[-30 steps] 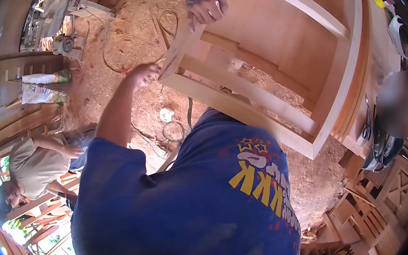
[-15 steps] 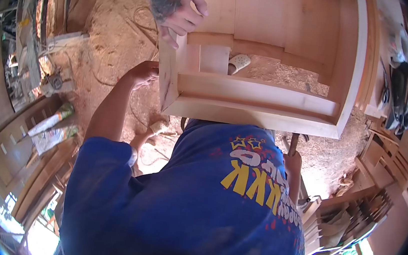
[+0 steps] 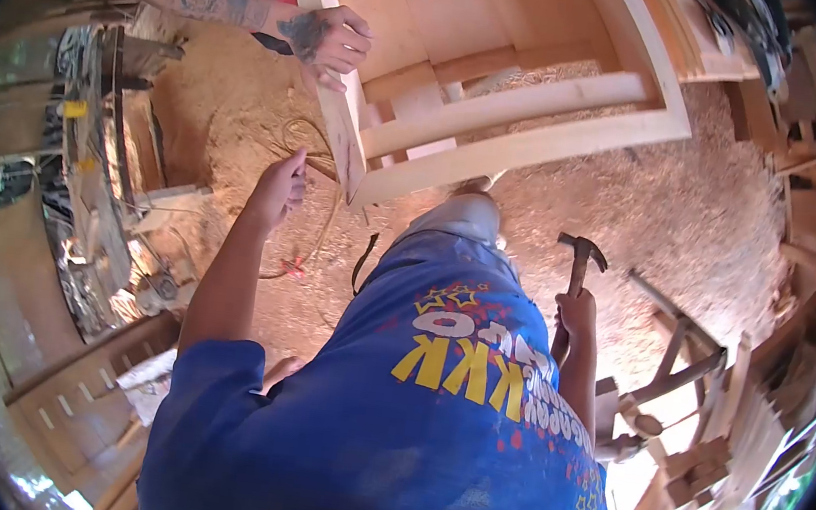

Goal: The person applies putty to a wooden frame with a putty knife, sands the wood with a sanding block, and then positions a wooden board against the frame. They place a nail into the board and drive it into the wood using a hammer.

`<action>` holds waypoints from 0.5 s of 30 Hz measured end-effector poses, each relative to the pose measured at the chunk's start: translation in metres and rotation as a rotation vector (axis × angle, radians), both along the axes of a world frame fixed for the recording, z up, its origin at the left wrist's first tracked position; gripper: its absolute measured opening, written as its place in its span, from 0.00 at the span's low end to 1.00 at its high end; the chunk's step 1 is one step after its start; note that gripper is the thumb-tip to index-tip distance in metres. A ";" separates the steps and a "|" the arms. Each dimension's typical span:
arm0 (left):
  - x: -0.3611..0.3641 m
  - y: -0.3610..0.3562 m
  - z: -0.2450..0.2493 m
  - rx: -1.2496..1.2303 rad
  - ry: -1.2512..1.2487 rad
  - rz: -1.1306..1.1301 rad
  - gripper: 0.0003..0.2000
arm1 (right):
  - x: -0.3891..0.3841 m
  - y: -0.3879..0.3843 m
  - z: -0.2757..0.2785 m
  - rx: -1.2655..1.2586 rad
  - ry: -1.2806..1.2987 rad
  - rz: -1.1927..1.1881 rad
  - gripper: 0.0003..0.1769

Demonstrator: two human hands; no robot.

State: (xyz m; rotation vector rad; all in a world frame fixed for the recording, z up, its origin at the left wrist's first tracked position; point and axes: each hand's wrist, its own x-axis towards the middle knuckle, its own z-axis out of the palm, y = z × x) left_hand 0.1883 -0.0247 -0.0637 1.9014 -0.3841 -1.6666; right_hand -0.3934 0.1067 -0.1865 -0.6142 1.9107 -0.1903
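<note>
My right hand (image 3: pixel 578 313) is wrapped round the wooden handle of a claw hammer (image 3: pixel 578 272), its metal head pointing away from me. My left hand (image 3: pixel 279 190) is curled closed, just left of the lower left corner of a pale wooden frame (image 3: pixel 521 145) and apart from it. Whatever those fingers may hold is too small to make out. A co-worker's tattooed hand (image 3: pixel 340 43) rests on the frame's left side.
Sawdust covers the ground (image 3: pixel 626 199) below the frame. Scrap wood (image 3: pixel 706 470) is piled at the lower right. Slotted wooden panels (image 3: pixel 68 408) lie at the lower left, and a looped cord (image 3: pixel 306 133) lies near my left hand.
The frame appears higher and tilted in view. My left hand has come off its left side. The hammer, mostly hidden behind the frame before, now shows in my right hand.
</note>
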 end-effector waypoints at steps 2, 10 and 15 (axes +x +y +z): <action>-0.011 -0.013 0.036 -0.157 -0.189 -0.126 0.17 | 0.018 0.026 -0.002 0.028 -0.064 -0.080 0.10; -0.103 -0.102 0.044 -0.887 -0.579 -0.780 0.13 | 0.061 0.077 -0.030 0.078 -0.038 -0.045 0.14; -0.143 -0.157 0.040 -0.635 -0.664 -1.124 0.16 | 0.094 0.119 -0.050 0.007 0.050 -0.066 0.14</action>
